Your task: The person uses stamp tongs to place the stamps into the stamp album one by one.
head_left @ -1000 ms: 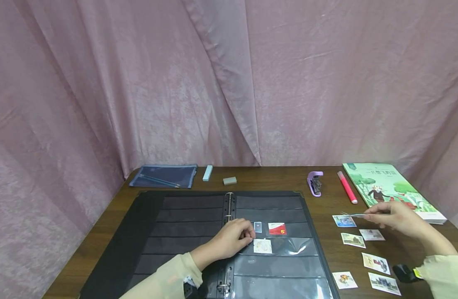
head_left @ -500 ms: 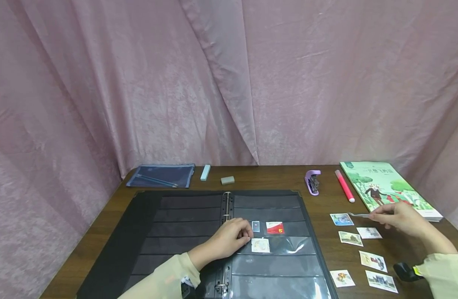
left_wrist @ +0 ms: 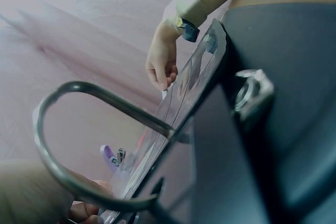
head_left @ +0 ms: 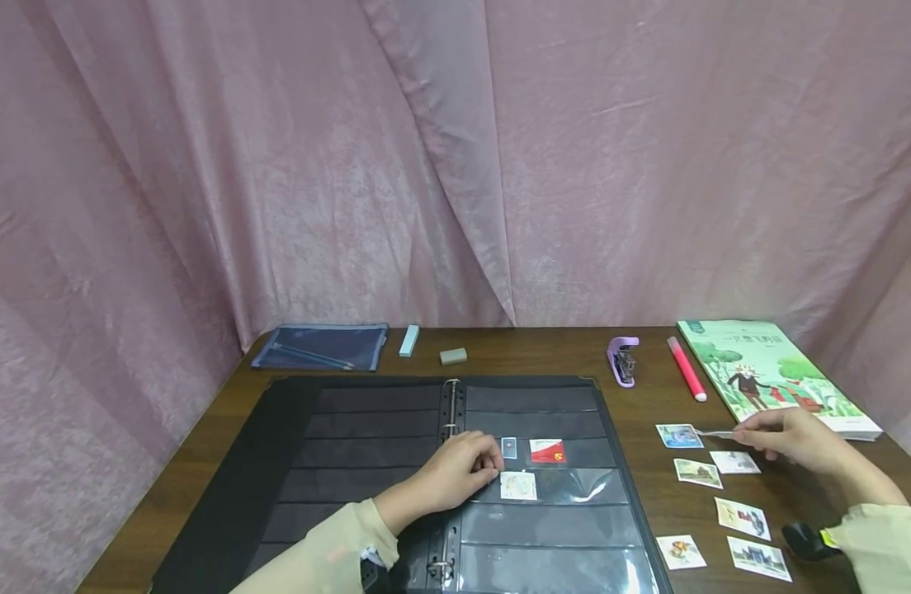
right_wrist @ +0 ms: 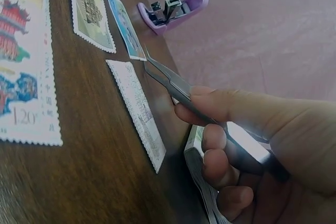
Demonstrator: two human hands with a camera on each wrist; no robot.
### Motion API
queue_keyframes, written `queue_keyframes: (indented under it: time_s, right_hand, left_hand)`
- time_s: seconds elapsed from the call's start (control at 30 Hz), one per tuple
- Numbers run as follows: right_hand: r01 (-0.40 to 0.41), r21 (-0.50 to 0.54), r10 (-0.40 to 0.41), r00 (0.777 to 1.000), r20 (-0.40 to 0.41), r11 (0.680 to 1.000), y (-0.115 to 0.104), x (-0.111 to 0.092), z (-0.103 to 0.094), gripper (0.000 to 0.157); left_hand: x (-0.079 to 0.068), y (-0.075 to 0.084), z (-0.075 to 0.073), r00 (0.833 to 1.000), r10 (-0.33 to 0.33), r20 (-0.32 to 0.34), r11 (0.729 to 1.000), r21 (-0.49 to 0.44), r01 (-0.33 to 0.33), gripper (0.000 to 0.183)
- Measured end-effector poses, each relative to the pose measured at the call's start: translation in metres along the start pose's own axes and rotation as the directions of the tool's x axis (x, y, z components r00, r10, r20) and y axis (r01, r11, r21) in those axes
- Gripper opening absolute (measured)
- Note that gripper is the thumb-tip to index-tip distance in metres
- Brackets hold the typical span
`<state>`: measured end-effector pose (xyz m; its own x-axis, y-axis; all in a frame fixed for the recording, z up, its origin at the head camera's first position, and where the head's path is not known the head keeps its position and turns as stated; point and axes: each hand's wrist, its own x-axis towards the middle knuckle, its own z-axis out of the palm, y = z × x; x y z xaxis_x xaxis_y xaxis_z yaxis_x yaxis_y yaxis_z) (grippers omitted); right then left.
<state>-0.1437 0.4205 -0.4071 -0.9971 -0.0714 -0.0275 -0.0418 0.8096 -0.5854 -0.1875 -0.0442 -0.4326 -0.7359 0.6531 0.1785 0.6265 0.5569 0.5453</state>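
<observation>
Your right hand (head_left: pixel 790 437) pinches the tweezers (right_wrist: pixel 181 97) — tips at the edge of the blue stamp (head_left: pixel 679 436), on the table (head_left: pixel 530 351) beside the album (head_left: pixel 552 525). Your left hand (head_left: pixel 455 470) touches the album — grasp not discernible.

Stamp album (head_left: pixel 277 445) open on the bench (head_left: pixel 649 487) — loose stamps (head_left: pixel 697 473) to its right
Three page stamps (head_left: pixel 548 451) sit on its right leaf, two side by side, one before them; the left hand (head_left: pixel 451 470) is just left of these. Behind the album, left to right: pouch (head_left: pixel 322 346), small block (head_left: pixel 409 341), eraser (head_left: pixel 453 356). Off its right rear corner — stapler (head_left: pixel 623 363), marker (head_left: pixel 687 370), then book (head_left: pixel 778 367). A curtain (head_left: pixel 314 165) hangs behind everything.
</observation>
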Motion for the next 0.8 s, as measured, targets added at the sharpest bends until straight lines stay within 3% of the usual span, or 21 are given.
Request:
queue_keyframes:
  time_s: [0.43,0.8]
  right_hand:
    - [0.088,-0.084,-0.093,0.994,-0.054,0.993,0.0026,0.0007,0.0055,0.014]
    - [0.199,-0.070,-0.204,0.976,-0.071,0.978,-0.0042,-0.0011,-0.0009,0.008]
  left_hand:
    - [0.0002,0.0011,-0.0001,1.000,-0.010,0.008,1.000,0.001,0.010,0.009]
    - [0.0003,0.0004,-0.0004,1.000,-0.016,0.010,1.000,0.001,0.015,0.010]
